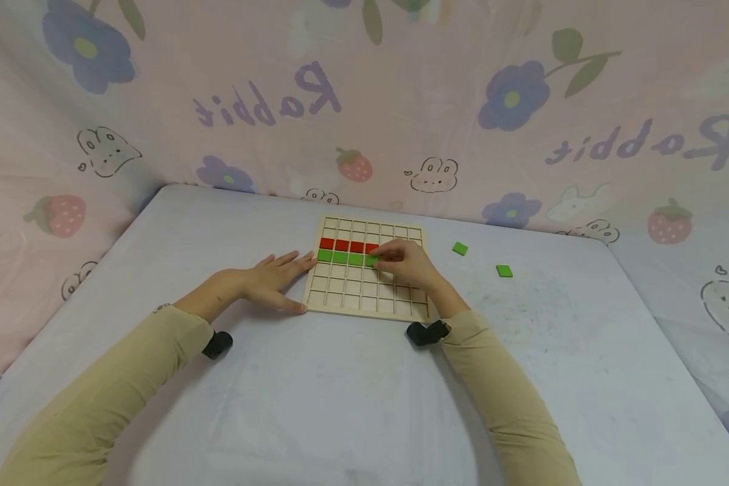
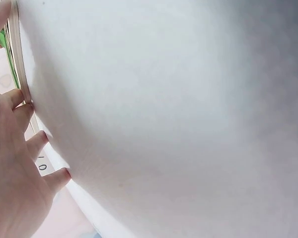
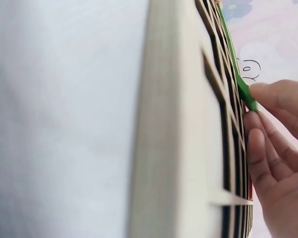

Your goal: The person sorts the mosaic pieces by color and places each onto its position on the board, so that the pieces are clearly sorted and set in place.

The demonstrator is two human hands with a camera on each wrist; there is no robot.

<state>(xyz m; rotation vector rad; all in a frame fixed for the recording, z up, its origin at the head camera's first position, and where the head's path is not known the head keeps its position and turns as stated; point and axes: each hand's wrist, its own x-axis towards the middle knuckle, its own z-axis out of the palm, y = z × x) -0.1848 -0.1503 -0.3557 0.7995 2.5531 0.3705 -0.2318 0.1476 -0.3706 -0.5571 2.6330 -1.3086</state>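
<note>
A square wooden grid board lies on the table. Across it runs a row of red tiles, with a row of green tiles directly below. My right hand is over the board and pinches a green tile between thumb and fingertips at the right end of the green row. In the right wrist view that tile tilts at the grid cells. My left hand lies with spread, straight fingers on the table, its thumb and fingertips touching the board's left edge.
Two loose green tiles, one nearer and one farther, lie on the white table right of the board. A printed curtain hangs behind the table. Black wrist cameras sit at both cuffs.
</note>
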